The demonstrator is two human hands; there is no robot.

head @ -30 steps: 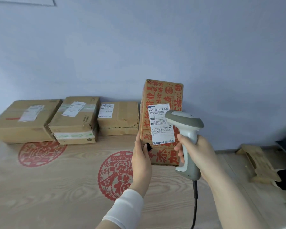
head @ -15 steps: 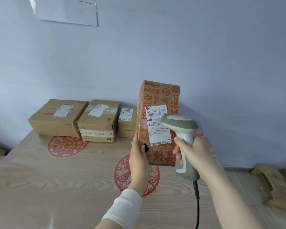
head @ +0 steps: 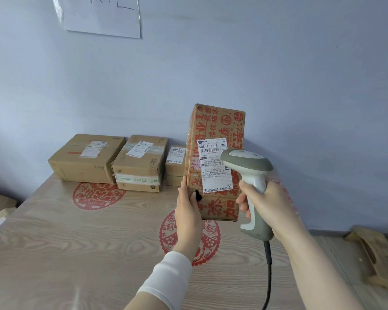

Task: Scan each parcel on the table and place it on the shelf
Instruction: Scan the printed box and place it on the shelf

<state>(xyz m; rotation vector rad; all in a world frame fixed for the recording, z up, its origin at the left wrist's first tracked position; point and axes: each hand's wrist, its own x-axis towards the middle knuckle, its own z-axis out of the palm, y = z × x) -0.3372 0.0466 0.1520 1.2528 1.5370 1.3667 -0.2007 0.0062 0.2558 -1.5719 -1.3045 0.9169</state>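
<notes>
While upright in left hand (head: 187,217) fingers (head: 183,191), parcel (head: 215,121), label (head: 213,168) "505 101-19 535"; right hand (head: 268,204) fingers (head: 243,199) around scanner (head: 246,162).

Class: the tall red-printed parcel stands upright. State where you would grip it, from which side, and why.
Grip the red-printed parcel on its long left edge, low down, coming from the left, as the left hand does. It stands tall and narrow, so that edge is probably easiest to wrap, and the label is left uncovered; the right hand holds the scanner.
</notes>
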